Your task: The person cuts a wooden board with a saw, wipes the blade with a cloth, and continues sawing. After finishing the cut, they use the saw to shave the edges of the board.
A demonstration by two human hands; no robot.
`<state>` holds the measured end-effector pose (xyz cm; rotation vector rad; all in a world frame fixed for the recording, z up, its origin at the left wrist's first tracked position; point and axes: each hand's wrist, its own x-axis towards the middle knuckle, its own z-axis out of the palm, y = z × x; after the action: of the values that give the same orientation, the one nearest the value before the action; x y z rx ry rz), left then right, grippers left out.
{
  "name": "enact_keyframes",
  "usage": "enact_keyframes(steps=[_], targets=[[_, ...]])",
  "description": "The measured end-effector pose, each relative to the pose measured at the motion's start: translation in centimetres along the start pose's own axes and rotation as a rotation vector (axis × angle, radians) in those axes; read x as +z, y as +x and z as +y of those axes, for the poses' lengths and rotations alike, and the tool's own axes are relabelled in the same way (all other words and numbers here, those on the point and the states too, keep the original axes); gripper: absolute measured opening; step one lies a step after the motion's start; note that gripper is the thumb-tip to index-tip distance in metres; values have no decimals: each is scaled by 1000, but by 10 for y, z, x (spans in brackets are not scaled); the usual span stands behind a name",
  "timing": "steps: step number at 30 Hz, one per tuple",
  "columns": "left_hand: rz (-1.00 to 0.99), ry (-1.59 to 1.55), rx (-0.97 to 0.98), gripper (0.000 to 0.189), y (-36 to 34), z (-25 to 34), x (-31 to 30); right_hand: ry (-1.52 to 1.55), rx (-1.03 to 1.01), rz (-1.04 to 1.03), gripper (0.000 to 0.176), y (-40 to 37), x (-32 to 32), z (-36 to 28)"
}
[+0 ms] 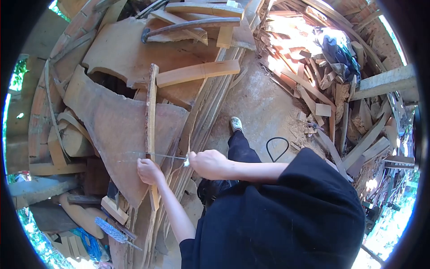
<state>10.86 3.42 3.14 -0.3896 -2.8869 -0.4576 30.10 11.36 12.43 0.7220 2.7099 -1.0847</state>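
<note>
My right hand [208, 164] is closed around the handle of a thin-bladed handsaw [178, 157]. Its narrow blade runs leftward across a long wooden strip [151, 112] and blurs toward the tip. Just below the blade, my left hand [149, 171] is closed on that same strip. The strip lies lengthwise over a stack of broad wooden slabs [130, 130] and juts past their lower edge. A short curved wooden piece [199, 73] rests beside the strip's upper end. How deep the blade sits in the wood cannot be made out.
A hammer [192, 28] lies on boards at the top of the stack. Offcuts [313, 89] and a dark cloth bundle [338, 54] are heaped at right. On the floor [255, 98] lies a black loop [277, 149]. A bluish brush [111, 229] sits at lower left.
</note>
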Motion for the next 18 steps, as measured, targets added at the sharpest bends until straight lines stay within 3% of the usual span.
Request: enact_keyframes(steps=[4,10,18], targets=[[-120,79,-18,31,1,7,-10,20,22,52,21,8,10,1],[-82,11,-15,33,4,7,-10,49,-44,160,20,80,50,-12],[-113,-7,-9,38,8,-2,-2,0,-74,109,20,5,13,3]])
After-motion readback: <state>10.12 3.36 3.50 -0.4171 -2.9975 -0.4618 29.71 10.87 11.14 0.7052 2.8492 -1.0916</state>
